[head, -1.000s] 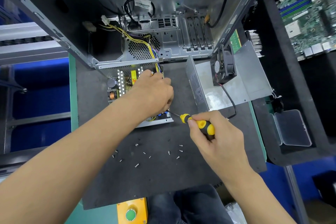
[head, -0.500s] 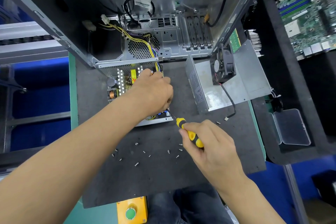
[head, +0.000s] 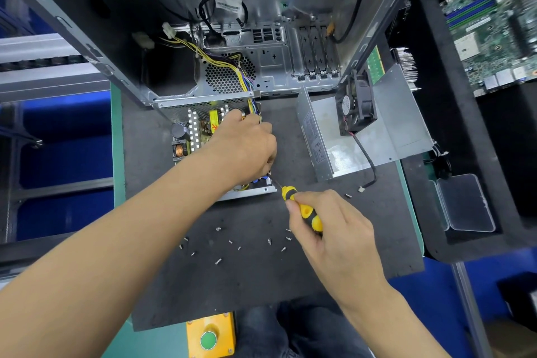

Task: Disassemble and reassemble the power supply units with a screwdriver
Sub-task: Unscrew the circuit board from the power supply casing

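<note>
Along the left edge of the frame, blue shelving and grey rails stood beside the green-edged bench, on which a dark work mat (head: 162, 285) lay. Left of centre, the opened power supply unit (head: 200, 136) sat on the mat with its circuit board exposed: a black capacitor, a copper coil and white heat-sink fins showed, and a bundle of yellow wires (head: 229, 67) ran from it up into the computer case (head: 261, 46) that filled the upper middle. The left hand (head: 247, 148) rested over the board's right side, fingers curled down onto it; whether it actually gripped anything could not be told. Below it, loose screws (head: 232, 244) lay scattered across the mat. At bottom centre a yellow box with a green button (head: 208, 340) sat at the bench's near edge. Right of centre, the right hand (head: 334, 229) held the yellow-and-black screwdriver (head: 302, 206), fingers and thumb wrapped round the handle, its shaft angled up-left to the unit's near right corner, just under the left hand. Further right, the unit's removed metal cover (head: 322, 139) lay open with a black fan (head: 357, 102) propped inside, its cable trailing onto the mat. At the far right, a clear plastic box (head: 465, 203) and a green motherboard (head: 494, 20) rested in black foam.
</note>
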Demonstrator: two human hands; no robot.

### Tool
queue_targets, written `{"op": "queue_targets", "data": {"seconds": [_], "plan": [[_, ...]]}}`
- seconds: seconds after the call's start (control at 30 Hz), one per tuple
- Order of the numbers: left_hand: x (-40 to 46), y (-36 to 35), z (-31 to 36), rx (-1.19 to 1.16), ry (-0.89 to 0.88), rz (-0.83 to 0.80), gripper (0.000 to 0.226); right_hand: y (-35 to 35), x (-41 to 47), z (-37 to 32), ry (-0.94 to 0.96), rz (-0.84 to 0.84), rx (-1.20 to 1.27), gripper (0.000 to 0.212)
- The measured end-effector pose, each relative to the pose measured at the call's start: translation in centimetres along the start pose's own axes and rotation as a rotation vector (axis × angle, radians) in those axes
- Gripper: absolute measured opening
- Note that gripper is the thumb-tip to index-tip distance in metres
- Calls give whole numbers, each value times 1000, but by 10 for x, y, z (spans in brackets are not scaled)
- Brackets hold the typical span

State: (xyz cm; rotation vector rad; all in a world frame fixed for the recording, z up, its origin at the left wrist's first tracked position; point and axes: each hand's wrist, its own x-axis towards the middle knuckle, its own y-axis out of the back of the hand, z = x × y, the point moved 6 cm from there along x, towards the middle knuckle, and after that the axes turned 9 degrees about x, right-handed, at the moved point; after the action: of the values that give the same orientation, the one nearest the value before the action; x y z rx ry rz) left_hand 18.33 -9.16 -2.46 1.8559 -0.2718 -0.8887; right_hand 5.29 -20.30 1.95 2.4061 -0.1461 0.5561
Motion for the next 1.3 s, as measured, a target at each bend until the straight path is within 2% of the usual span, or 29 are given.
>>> {"op": "queue_targets", "data": {"seconds": [0.27, 0.5, 0.6, 0.73, 0.87, 0.93, 1.03, 1.07, 1.1, 1.2, 1.3], "plan": [[-1, 1, 1, -3, -3, 17, 21, -2, -3, -6, -22, 79, -47, 17], [-1, 1, 1, 8, -7, 4, 22, -2, 13, -14, -54, 65, -145, 29], [-1, 1, 0, 9, -3, 5, 23, -2, 26, -16, -52, 21, -142, 24], [0, 2, 0, 23, -16, 2, 23, -6, 42, -25, 13, -111, -79, 7], [0, -3, -1, 32, -37, 6, 20, -11, 55, -25, 28, -248, -181, 9], [-5, 0, -2, -63, -53, 126, 17, -9, 65, -25, 43, -273, -212, 15], [-32, 9, -18, -369, -44, 567, 8, -13, 76, -26, 85, -431, -304, 18], [-44, 7, -28, -410, 34, 692, 14, -15, 78, -27, 83, -493, -325, 20], [-54, 0, -37, -420, 122, 741, 27, -16, 81, -27, 95, -536, -349, 22], [-68, -15, -48, -382, 271, 717, 68, -20, 89, -28, 156, -626, -399, 25], [-67, -17, -51, -308, 360, 663, 86, -25, 101, -26, 161, -686, -413, 17]]}}
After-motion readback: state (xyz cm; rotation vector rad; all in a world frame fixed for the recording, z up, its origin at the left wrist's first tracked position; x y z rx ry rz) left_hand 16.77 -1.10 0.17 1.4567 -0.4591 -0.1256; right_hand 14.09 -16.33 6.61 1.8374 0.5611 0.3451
